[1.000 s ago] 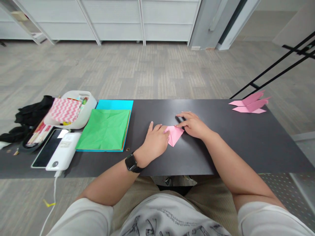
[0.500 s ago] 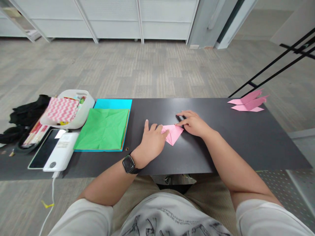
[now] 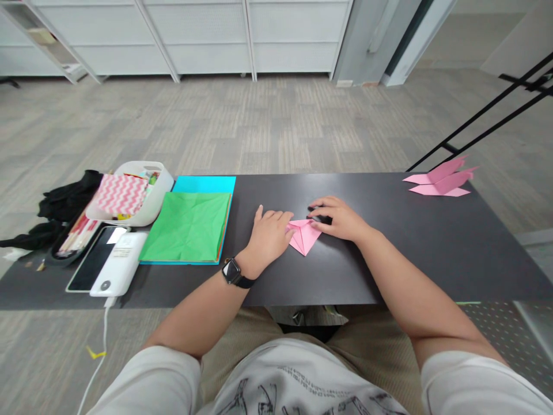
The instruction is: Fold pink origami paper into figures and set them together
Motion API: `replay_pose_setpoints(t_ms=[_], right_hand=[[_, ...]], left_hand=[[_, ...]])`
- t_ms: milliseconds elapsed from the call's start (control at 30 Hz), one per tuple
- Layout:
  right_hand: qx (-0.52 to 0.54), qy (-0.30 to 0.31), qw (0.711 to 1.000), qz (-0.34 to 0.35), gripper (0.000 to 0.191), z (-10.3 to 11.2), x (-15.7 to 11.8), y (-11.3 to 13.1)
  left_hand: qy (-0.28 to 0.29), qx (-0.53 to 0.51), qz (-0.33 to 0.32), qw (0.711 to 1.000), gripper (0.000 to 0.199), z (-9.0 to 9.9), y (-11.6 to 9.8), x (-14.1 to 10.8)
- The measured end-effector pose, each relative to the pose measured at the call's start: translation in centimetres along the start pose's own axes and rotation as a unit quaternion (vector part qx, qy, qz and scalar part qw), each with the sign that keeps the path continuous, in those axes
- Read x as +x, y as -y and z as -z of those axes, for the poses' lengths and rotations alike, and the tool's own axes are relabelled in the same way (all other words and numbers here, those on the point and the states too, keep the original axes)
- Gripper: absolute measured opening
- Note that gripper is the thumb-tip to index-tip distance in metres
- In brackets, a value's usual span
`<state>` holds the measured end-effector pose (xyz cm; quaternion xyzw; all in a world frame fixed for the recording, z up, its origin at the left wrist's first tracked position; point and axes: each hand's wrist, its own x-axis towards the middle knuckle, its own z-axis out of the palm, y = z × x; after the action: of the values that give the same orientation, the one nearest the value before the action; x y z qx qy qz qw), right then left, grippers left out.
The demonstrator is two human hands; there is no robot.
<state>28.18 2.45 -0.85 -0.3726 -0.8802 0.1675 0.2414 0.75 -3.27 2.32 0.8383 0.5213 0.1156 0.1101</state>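
Between my hands, a small piece of folded pink paper (image 3: 305, 238) lies on the dark table, one point facing me and crease lines on its upper face. At its left side is my left hand (image 3: 271, 233), with the thumb on the paper and the other fingers curled over its far left edge. My right hand (image 3: 341, 220) touches the upper right corner with the thumb. Its other fingers curve beyond the paper's far edge, apart from the thumb, with dark shadow showing in the gap.
Green paper (image 3: 190, 225) tops a stack of coloured sheets at left. Beyond it are a white basket (image 3: 162, 193), a phone (image 3: 88, 262), a cabled white power bank (image 3: 118, 266) and a pencil case (image 3: 64, 256). Folded pink paper pieces (image 3: 444, 180) stand far right on the table (image 3: 423, 242).
My left fingers have shifted slightly and uncover more of the folded paper's left part. The right forefinger and thumb are a little further apart. The whole view has moved slightly.
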Motion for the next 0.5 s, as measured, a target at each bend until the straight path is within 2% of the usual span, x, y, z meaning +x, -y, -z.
replay_pose_setpoints(t_ms=[167,333,500], right_hand=[[-0.006,0.004,1.0,0.0,0.01,-1.2,0.4,0.5],[0.004,-0.016,1.0,-0.021,0.023,-1.4,0.7,1.0],[0.003,-0.012,1.0,0.025,0.007,-1.5,0.8,1.3]], left_hand=[[-0.023,-0.019,0.01,0.999,0.03,-0.8,0.4,1.0],[-0.042,-0.067,0.046,0.996,0.016,-1.3,0.9,2.0],[-0.053,-0.049,0.046,0.996,0.005,-1.8,1.0,2.4]])
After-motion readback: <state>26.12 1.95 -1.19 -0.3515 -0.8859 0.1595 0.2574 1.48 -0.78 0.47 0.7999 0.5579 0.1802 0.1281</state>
